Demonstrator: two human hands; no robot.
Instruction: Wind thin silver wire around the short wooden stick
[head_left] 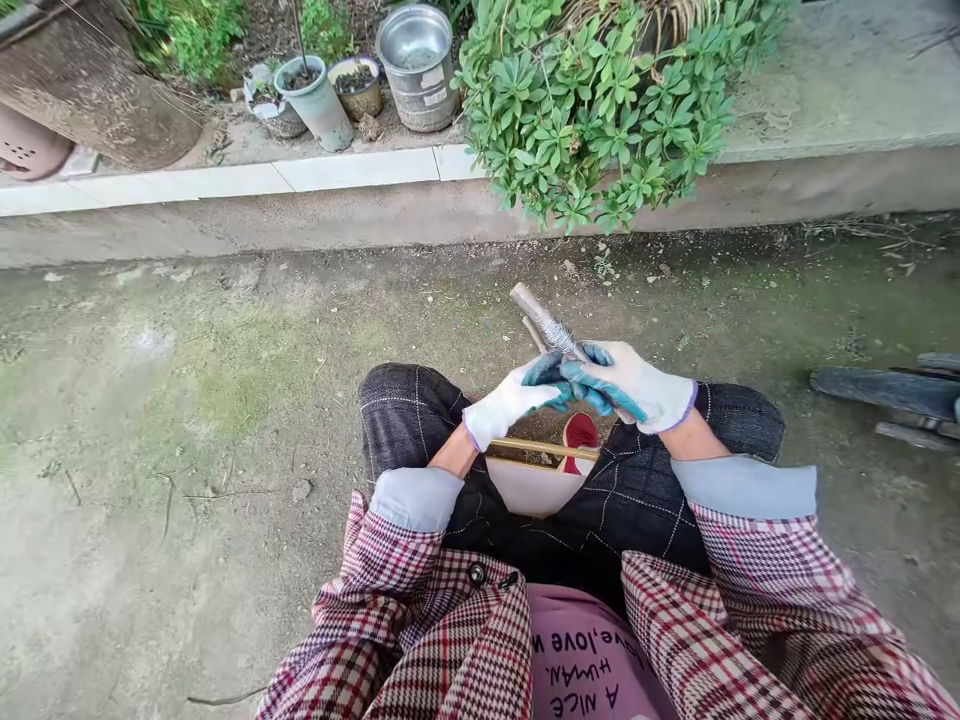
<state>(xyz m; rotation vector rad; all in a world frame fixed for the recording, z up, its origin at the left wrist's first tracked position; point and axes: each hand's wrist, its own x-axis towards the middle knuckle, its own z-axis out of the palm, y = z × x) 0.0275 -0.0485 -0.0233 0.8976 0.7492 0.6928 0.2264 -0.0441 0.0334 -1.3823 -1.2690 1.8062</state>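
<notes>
fingers [592, 374] of the left hand [521, 392] and right hand [628, 382] close round the sticks [529, 298]; wire [556, 334] could snag a glove [654, 388] if grip slips.

You have soft, even daylight here. The ground [247, 380] gets darker under the green bush [600, 110]. The metal pot [417, 70] shines, and your white gloves [656, 388] look bright. Near the bottom corners, your sleeves [810, 610] look stretched. The tiny wires [556, 335] on the stick [529, 299] blend together.
</notes>
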